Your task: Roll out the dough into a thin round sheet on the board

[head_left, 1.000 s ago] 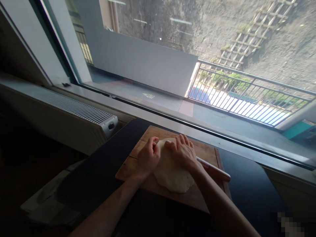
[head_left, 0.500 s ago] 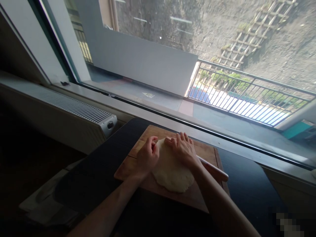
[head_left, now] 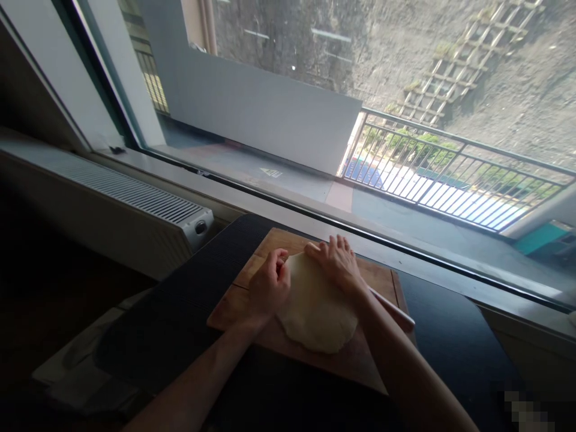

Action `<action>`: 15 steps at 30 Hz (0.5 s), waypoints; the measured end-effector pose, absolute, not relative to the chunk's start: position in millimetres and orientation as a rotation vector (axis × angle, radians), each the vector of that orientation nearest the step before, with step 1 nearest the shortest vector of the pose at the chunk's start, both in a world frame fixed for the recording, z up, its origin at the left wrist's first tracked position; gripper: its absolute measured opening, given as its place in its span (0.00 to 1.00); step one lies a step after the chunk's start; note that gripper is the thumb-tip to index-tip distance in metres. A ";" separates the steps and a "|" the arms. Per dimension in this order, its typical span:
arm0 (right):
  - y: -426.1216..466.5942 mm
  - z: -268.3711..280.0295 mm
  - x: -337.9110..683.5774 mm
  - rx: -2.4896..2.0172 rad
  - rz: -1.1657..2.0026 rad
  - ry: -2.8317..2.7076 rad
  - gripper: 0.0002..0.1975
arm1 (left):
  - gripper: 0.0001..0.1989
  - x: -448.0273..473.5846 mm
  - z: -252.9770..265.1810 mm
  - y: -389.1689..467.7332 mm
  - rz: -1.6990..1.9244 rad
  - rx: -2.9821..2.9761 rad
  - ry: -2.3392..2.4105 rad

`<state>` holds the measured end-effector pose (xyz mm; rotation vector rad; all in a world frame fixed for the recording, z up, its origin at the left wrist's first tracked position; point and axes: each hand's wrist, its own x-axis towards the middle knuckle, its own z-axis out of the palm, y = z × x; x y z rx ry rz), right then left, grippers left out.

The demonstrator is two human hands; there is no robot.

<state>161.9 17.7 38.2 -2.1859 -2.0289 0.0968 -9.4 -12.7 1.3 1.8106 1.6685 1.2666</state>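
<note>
- Left hand (head_left: 272, 282) at the left edge of the dough (head_left: 315, 312), fingers curled inward, their grip hidden
- Right hand (head_left: 339, 264) at the dough's far right edge, back up, fingers stretched forward
- Bare left forearm (head_left: 216, 366) and right forearm (head_left: 396, 354) slant inward toward the dough from the near side

- From my remote seat I make out pale dough (head_left: 317, 309), rolled into a flat, roughly round sheet with a slightly uneven rim, lying across the middle of the wooden board (head_left: 281, 239).
- I also see a slim rolling pin (head_left: 396, 314), slanted over the board's right part, its visible end at the right edge, the rest partly hidden from me.
</note>
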 end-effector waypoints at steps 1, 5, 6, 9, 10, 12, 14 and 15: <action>3.3 31.4 152.7 -2.095 0.075 -2.082 0.30 | 0.14 -9.6 1.1 -12.7 1.265 1.810 1.666; -23.0 15.7 136.3 -1.897 -0.028 -2.184 0.28 | 0.15 -9.6 0.2 -12.2 1.243 1.814 1.675; -16.0 17.1 140.7 -1.938 -0.045 -2.151 0.28 | 0.15 -9.4 0.3 -12.2 1.243 1.812 1.676; 23.6 29.9 165.6 -2.161 -0.035 -2.009 0.30 | 0.14 -8.7 1.5 -12.6 1.254 1.802 1.670; 35.5 34.3 172.7 -2.217 -0.017 -1.982 0.30 | 0.14 -8.5 2.2 -12.8 1.258 1.798 1.670; 45.2 38.5 176.7 -2.261 0.036 -1.975 0.30 | 0.14 -8.3 3.8 -13.3 1.259 1.788 1.670; 32.9 33.8 165.7 -2.197 0.058 -2.009 0.30 | 0.14 -8.7 5.1 -13.7 1.249 1.779 1.671; 20.6 28.7 156.3 -2.133 0.046 -2.039 0.30 | 0.15 -9.0 5.4 -13.8 1.238 1.779 1.672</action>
